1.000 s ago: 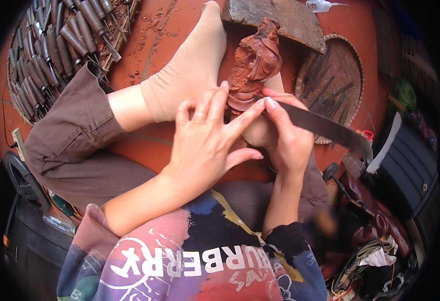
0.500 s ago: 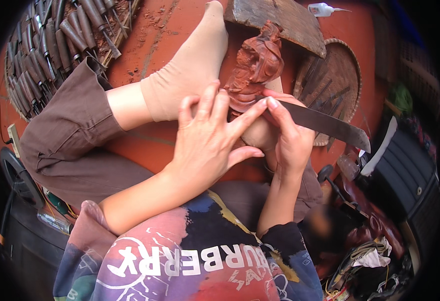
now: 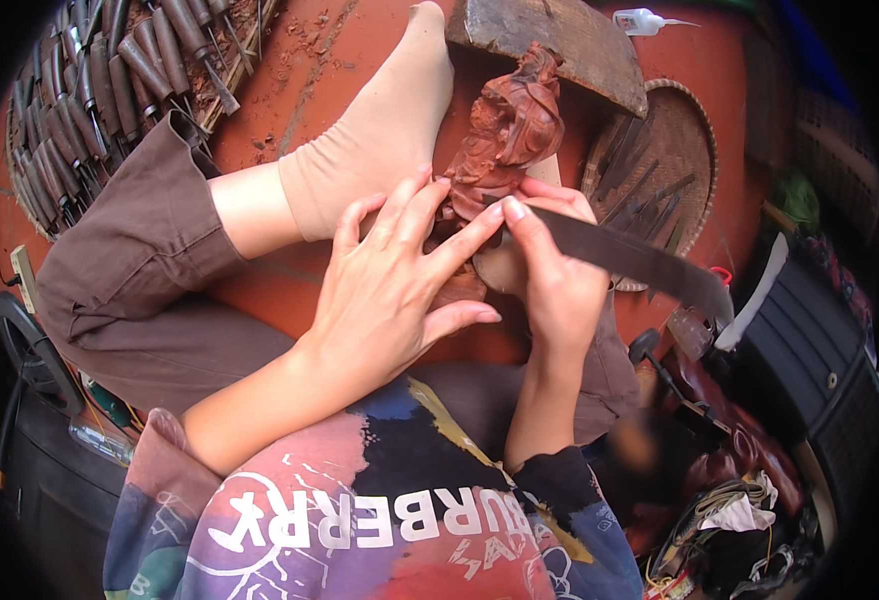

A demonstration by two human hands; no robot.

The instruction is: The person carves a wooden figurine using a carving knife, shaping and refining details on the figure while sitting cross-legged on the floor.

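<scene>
1. Your left hand (image 3: pixel 389 290), mid-frame, lies spread with fingers extended against the lower part of the wooden carving (image 3: pixel 504 135); compared with a second ago it has barely shifted.
2. Your right hand (image 3: pixel 554 285) is closed around the long flat blade (image 3: pixel 639 262), its tip at the figure's base, unchanged; cutting appears to continue at the same spot.
3. The carving stands just above both hands, beside your socked foot (image 3: pixel 379 130).
4. Chisels (image 3: pixel 89 90) lie at upper left.
</scene>
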